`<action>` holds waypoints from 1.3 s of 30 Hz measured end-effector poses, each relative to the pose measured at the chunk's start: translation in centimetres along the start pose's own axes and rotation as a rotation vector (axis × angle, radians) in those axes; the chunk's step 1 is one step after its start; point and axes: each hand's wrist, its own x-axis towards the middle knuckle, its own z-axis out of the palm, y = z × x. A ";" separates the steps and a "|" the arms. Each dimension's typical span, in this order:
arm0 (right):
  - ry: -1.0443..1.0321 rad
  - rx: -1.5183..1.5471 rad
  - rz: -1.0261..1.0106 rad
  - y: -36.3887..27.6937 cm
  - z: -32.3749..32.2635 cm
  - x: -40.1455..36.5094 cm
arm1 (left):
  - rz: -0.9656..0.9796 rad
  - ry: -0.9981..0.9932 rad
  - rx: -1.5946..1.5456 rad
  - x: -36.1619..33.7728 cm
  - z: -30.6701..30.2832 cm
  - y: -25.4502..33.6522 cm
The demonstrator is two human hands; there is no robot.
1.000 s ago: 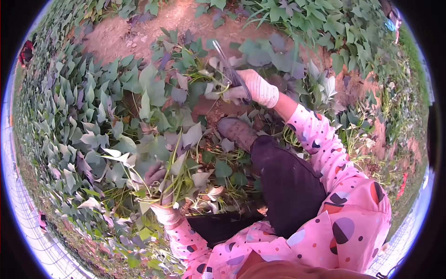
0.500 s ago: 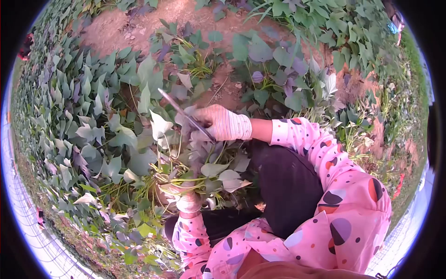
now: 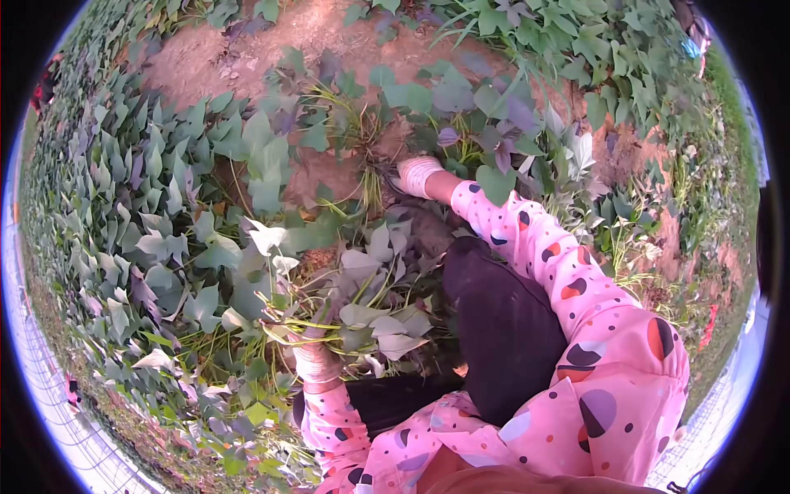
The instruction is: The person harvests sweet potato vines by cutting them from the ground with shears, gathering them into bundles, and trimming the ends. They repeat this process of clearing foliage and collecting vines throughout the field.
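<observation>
My left hand (image 3: 315,361), in a pale glove or wrap, is closed round a bunch of leafy vine cuttings (image 3: 362,288), likely sweet potato, their stems fanning out over the fingers. Further forward, my right hand (image 3: 417,175), similarly wrapped, is down low beside a clump of stems (image 3: 370,156) rooted in the soil. A dark sliver of the knife (image 3: 390,178) shows at its fingers; most of the blade is hidden among stems and shadow. The fingertips of the right hand are partly hidden too.
Dense green and purplish vines (image 3: 164,239) spread on the left, with more leafy growth (image 3: 576,41) at upper right. Reddish bare soil (image 3: 222,62) shows ahead. My dark-trousered knee (image 3: 506,329) is bent between my arms. Pale netting (image 3: 58,403) edges the lower left.
My right hand has moved forward and down from above the held bunch to the base of the rooted stems, taking the knife with it. My left hand has shifted slightly left with its bunch.
</observation>
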 end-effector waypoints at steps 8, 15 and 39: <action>0.120 0.022 0.051 0.1 -1.6 -0.2 | 0.050 0.039 -0.008 0.0 -0.3 -0.2; -0.052 -0.243 0.024 -2.1 -5.3 0.5 | 0.040 0.012 0.028 0.1 -0.4 -0.3; -0.232 -0.523 0.063 -3.9 -5.7 7.6 | -0.124 -0.013 -0.159 0.3 0.3 0.6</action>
